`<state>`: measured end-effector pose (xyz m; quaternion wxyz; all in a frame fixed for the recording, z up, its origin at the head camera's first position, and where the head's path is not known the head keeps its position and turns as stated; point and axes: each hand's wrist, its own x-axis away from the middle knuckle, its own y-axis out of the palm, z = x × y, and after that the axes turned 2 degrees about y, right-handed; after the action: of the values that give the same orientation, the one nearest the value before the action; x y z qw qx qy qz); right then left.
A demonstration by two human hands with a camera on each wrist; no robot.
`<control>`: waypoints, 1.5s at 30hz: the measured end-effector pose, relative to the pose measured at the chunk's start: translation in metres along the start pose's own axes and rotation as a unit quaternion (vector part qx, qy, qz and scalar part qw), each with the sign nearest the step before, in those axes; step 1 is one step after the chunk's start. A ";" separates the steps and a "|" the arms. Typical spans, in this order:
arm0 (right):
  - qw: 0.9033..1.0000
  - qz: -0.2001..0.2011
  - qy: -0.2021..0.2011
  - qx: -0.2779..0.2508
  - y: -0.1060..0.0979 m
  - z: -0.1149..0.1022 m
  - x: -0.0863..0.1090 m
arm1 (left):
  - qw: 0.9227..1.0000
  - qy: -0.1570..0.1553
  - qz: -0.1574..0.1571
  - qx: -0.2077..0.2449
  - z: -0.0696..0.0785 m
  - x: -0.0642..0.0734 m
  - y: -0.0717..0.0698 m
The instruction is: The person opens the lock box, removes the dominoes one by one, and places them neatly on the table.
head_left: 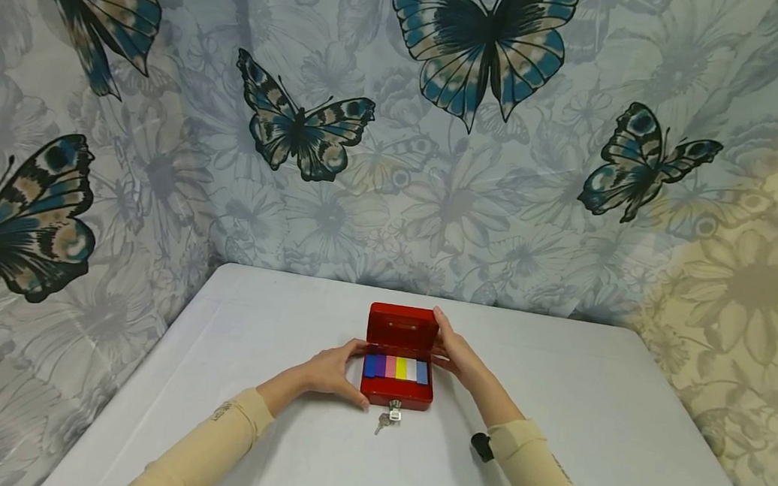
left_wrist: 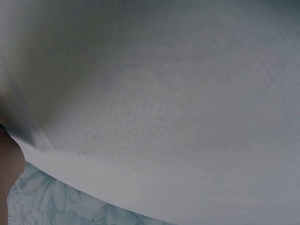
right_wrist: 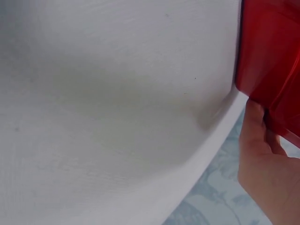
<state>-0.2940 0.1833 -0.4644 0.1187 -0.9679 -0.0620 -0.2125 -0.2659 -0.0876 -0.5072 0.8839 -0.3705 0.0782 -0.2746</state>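
In the head view a small red cash box stands on the white table with its lid raised. A row of coloured strips, from blue and purple to pink, yellow, white and light blue, lies inside. My left hand holds the box's left side, thumb at the front corner and fingers toward the back. With my right hand I hold the right side by the hinge, one finger up along the lid's edge. A silver padlock hangs at the box front, with keys beside it.
The white table reaches back to a cloth backdrop printed with flowers and large butterflies. A black object shows at the right sleeve's cuff. Mostly white tabletop fills the left wrist view.
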 end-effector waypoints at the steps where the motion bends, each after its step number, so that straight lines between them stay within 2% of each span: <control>1: 1.000 0.002 0.005 -0.002 0.000 -0.001 0.000 | 1.000 0.000 0.000 0.002 0.000 0.000 0.000; 13: 0.999 0.023 0.034 -0.004 0.001 -0.005 -0.005 | 1.000 0.000 -0.004 -0.008 0.001 0.001 0.000; 31: 0.999 0.015 0.027 0.006 -0.001 -0.004 0.000 | 1.000 -0.010 -0.010 -0.012 0.003 0.000 -0.002; 38: 0.999 0.039 -0.008 -0.036 -0.002 0.005 0.013 | 1.000 -0.001 -0.014 -0.020 0.004 0.000 -0.003; 45: 0.991 0.086 -0.042 -0.096 0.002 0.009 0.032 | 1.000 0.010 -0.022 -0.004 0.005 -0.002 -0.004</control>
<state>-0.2607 0.1862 -0.4592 0.0406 -0.9847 0.0375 -0.1651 -0.2673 -0.0852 -0.5009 0.8752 -0.3730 0.0798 -0.2974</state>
